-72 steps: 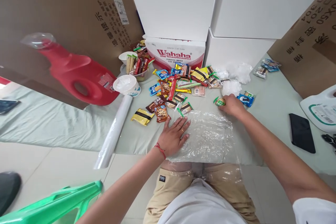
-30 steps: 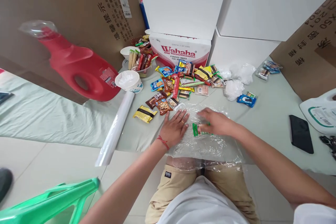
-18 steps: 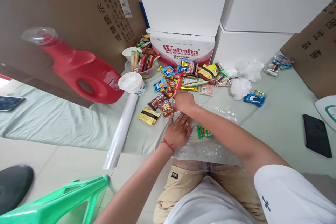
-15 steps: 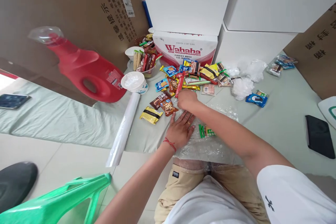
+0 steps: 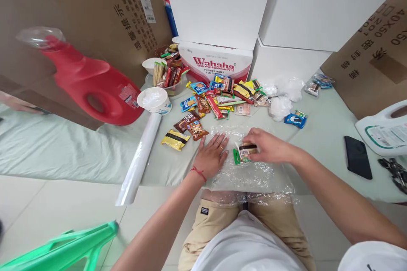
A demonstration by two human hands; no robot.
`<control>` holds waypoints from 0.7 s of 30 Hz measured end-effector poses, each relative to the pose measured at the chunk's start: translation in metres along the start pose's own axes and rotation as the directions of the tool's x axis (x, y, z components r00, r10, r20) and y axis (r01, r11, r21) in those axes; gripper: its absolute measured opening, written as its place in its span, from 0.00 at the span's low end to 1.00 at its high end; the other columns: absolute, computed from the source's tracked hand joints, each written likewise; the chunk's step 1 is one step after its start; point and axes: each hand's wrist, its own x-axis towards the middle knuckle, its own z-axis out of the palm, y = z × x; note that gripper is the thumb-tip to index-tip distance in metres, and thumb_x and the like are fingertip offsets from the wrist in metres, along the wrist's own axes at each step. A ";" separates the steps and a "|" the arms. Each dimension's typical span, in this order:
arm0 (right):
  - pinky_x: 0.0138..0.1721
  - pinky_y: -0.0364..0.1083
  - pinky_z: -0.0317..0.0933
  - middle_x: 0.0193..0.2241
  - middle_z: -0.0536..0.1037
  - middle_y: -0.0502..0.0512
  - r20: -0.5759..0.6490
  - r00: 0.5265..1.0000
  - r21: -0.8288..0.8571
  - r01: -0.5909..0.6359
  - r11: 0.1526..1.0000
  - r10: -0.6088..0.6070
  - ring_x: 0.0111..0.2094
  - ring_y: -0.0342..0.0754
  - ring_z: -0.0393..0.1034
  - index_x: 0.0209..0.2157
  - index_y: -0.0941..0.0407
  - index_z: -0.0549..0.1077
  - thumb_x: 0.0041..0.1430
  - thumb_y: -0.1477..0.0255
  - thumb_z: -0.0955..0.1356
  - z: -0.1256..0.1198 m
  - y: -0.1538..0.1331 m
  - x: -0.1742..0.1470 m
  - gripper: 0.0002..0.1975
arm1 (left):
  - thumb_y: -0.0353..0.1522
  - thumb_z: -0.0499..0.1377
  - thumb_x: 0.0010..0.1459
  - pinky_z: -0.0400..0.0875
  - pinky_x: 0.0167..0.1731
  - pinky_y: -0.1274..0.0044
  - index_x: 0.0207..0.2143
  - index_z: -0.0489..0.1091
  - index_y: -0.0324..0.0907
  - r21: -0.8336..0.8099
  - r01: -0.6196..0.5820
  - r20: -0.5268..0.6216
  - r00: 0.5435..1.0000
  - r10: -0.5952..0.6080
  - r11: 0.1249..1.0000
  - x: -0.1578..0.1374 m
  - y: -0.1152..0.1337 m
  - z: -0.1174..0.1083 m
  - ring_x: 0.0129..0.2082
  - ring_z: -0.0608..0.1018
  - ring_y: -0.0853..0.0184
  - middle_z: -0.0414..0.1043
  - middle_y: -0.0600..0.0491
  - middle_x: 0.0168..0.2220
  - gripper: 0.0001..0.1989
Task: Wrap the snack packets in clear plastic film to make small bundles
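Note:
My left hand (image 5: 210, 154) lies flat with fingers spread, on the left edge of a clear plastic wrap sheet (image 5: 222, 178). A small snack packet (image 5: 247, 149) with a dark band is pinched in my right hand (image 5: 267, 146), right above a green snack packet (image 5: 236, 156) on the sheet. The held packet partly covers the green one. Left of my left hand are a yellow packet (image 5: 175, 139) and a brown cookie packet (image 5: 197, 129). Behind both hands spreads a pile of mixed snack packets (image 5: 227, 99), with a red packet (image 5: 213, 106) at its front.
A roll of plastic wrap (image 5: 140, 159), a paper bowl (image 5: 154, 100) and a red jug (image 5: 95, 80) stand or lie at left. Wrapped bundles (image 5: 280, 108), a black phone (image 5: 358, 157) and a white bottle (image 5: 384, 129) are at right. Boxes (image 5: 219, 67) line the back.
My right hand has come back from the pile toward me, bringing a small packet over the green one. The red packet lies at a different angle. My left hand remains flat; the view has shifted.

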 end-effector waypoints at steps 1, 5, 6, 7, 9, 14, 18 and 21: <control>0.44 0.46 0.60 0.39 0.73 0.58 0.009 1.000 -0.006 -0.013 1.000 0.013 0.42 0.53 0.67 0.42 0.57 0.78 0.56 0.68 0.74 0.011 -0.002 -0.008 0.13 | 0.41 0.42 0.73 0.36 0.71 0.53 0.72 0.54 0.52 -0.002 0.001 0.003 1.000 -0.001 1.000 0.000 0.000 0.000 0.73 0.56 0.60 0.53 0.53 0.73 0.27; 0.48 0.50 0.60 0.44 0.74 0.61 -0.018 0.998 -0.045 -0.060 0.997 0.059 0.47 0.57 0.66 0.49 0.56 0.77 0.55 0.66 0.76 0.041 0.003 -0.020 0.20 | 0.41 0.43 0.73 0.38 0.71 0.51 0.73 0.50 0.49 -0.059 0.003 0.029 1.000 -0.001 0.998 0.002 -0.005 -0.003 0.73 0.56 0.59 0.51 0.49 0.73 0.29; 0.49 0.51 0.60 0.46 0.74 0.62 -0.045 0.998 -0.036 -0.053 0.998 0.052 0.48 0.58 0.66 0.52 0.56 0.76 0.56 0.63 0.76 0.042 0.007 -0.020 0.23 | 0.42 0.44 0.72 0.40 0.71 0.51 0.73 0.50 0.48 -0.097 0.003 0.039 0.999 0.001 0.995 0.002 -0.009 -0.005 0.73 0.57 0.58 0.50 0.49 0.74 0.29; 0.50 0.52 0.60 0.48 0.74 0.63 -0.083 0.996 -0.020 -0.044 0.999 0.043 0.48 0.58 0.66 0.55 0.56 0.74 0.58 0.61 0.75 0.041 0.013 -0.020 0.25 | 0.42 0.44 0.72 0.44 0.70 0.52 0.73 0.50 0.47 -0.146 0.001 0.043 0.999 0.005 0.989 0.003 -0.014 -0.009 0.73 0.57 0.58 0.50 0.48 0.74 0.29; 0.52 0.53 0.60 0.49 0.75 0.64 -0.185 0.981 -0.002 -0.053 0.999 0.052 0.48 0.58 0.66 0.59 0.58 0.72 0.63 0.58 0.71 0.034 0.028 -0.018 0.27 | 0.43 0.43 0.72 0.52 0.69 0.56 0.71 0.56 0.45 -0.254 -0.015 0.023 1.000 0.021 0.967 0.006 -0.023 -0.020 0.72 0.59 0.59 0.54 0.47 0.73 0.29; 0.56 0.55 0.57 0.53 0.75 0.67 -0.251 0.950 -0.103 -0.215 0.971 0.183 0.56 0.62 0.61 0.64 0.62 0.66 0.67 0.65 0.66 0.019 0.065 0.004 0.27 | 0.40 0.47 0.71 0.64 0.62 0.59 0.54 0.75 0.41 -0.217 0.003 -0.165 0.985 -0.040 0.976 0.028 -0.019 -0.049 0.60 0.70 0.55 0.74 0.45 0.60 0.22; 0.55 0.55 0.57 0.56 0.72 0.72 -0.136 0.955 -0.177 -0.284 0.942 0.262 0.60 0.66 0.58 0.64 0.62 0.65 0.60 0.64 0.72 0.024 0.079 0.030 0.34 | 0.35 0.54 0.65 0.56 0.65 0.57 0.65 0.64 0.39 -0.068 -0.023 -0.110 0.994 0.016 0.997 0.064 0.003 -0.044 0.65 0.64 0.52 0.66 0.43 0.65 0.27; 0.46 0.49 0.59 0.43 0.79 0.66 -0.060 0.942 -0.151 -0.336 0.929 0.331 0.51 0.61 0.67 0.52 0.60 0.75 0.57 0.68 0.74 0.022 0.081 0.043 0.21 | 0.32 0.59 0.57 0.49 0.68 0.55 0.64 0.65 0.35 0.033 -0.017 0.057 0.998 0.015 0.999 0.090 0.003 -0.032 0.64 0.66 0.49 0.70 0.38 0.60 0.32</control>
